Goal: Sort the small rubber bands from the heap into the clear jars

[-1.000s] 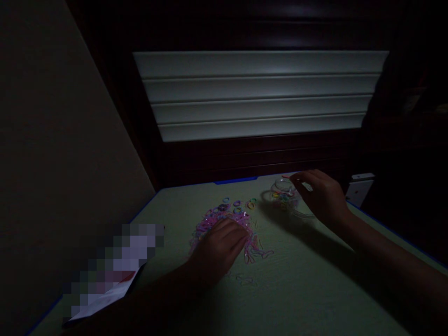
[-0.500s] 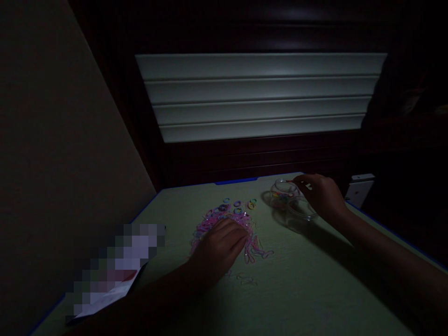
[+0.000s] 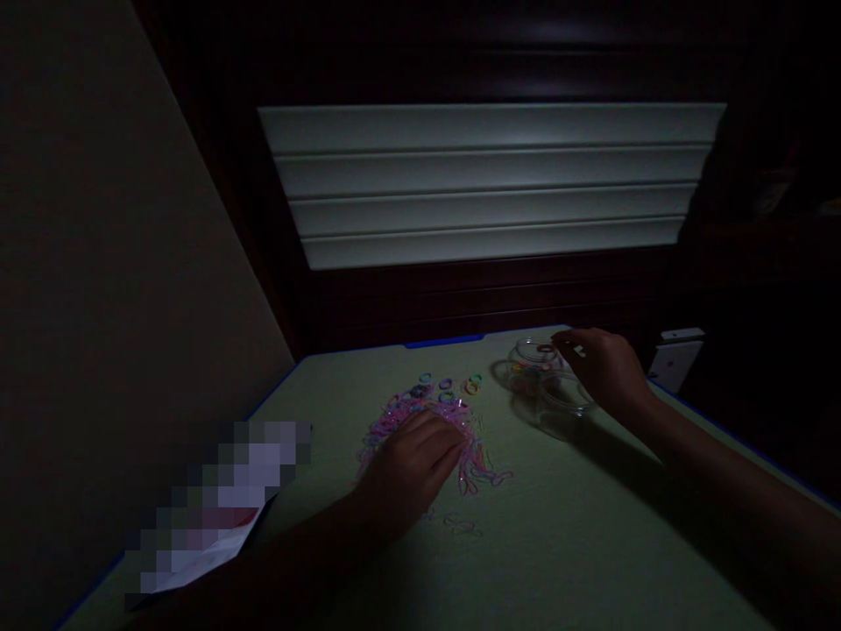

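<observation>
My left hand [image 3: 417, 469] rests on a pile of small, mostly pink elastic hair bands [image 3: 387, 425], its fingers curled together; whatever lies between them is hidden. Over the mouth of a round clear jar [image 3: 519, 372] reaches my right hand [image 3: 604, 364], with its fingertips at the rim. Just below those fingertips, a small reddish hair tie [image 3: 545, 348] shows in the jar's opening, apart from them. A few coloured bands lie inside this jar. A second clear jar [image 3: 565, 407] stands in front of it, under my right hand. Several thicker ring-shaped hair ties [image 3: 446, 384] lie behind the pile.
The greenish tabletop [image 3: 558, 526] has a blue edge. A few loose thin bands [image 3: 463, 526] lie nearer me. On the left is a partly blurred sheet or packet [image 3: 216, 517]. A white box-like object [image 3: 676, 359] stands beyond the right edge. The room is dim.
The reddish hair tie at my right fingertips has left them and dropped slightly into the jar's mouth. My left hand has stayed almost still on the pile.
</observation>
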The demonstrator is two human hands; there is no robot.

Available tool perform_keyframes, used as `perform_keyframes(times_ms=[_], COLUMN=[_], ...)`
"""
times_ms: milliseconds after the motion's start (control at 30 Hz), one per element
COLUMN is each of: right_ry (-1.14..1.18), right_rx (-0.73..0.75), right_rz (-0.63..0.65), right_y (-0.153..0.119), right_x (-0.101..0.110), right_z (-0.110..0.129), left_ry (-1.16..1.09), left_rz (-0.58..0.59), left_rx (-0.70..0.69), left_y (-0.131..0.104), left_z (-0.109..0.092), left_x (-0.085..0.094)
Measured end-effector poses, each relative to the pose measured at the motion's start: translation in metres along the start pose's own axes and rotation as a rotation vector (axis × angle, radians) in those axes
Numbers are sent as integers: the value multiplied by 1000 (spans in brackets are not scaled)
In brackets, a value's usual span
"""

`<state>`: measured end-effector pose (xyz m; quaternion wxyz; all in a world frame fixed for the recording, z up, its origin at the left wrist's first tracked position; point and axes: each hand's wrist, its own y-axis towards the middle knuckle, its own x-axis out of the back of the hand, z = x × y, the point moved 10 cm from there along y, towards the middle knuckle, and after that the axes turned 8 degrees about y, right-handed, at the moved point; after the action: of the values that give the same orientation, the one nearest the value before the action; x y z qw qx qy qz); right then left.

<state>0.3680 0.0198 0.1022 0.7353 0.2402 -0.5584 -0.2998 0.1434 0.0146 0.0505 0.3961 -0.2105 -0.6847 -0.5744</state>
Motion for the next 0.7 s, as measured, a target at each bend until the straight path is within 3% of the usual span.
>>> perform_keyframes(times_ms=[167, 333, 567, 700], right_ry=[21, 65, 68, 50], right_rx=[7, 80, 362, 460], right_rz=[-10, -35, 34, 105], right_y=[0, -5, -27, -40], right_x=[2, 6, 6, -6], right_z=[0, 17, 81, 103], left_ry=[-12, -39, -141, -228], left_rz=[-10, -85, -203, -222], left_rx=[9, 104, 569, 691], left_y=[1, 2, -11, -18], left_z=[0, 10, 64, 77], left_x=[3, 12, 19, 18])
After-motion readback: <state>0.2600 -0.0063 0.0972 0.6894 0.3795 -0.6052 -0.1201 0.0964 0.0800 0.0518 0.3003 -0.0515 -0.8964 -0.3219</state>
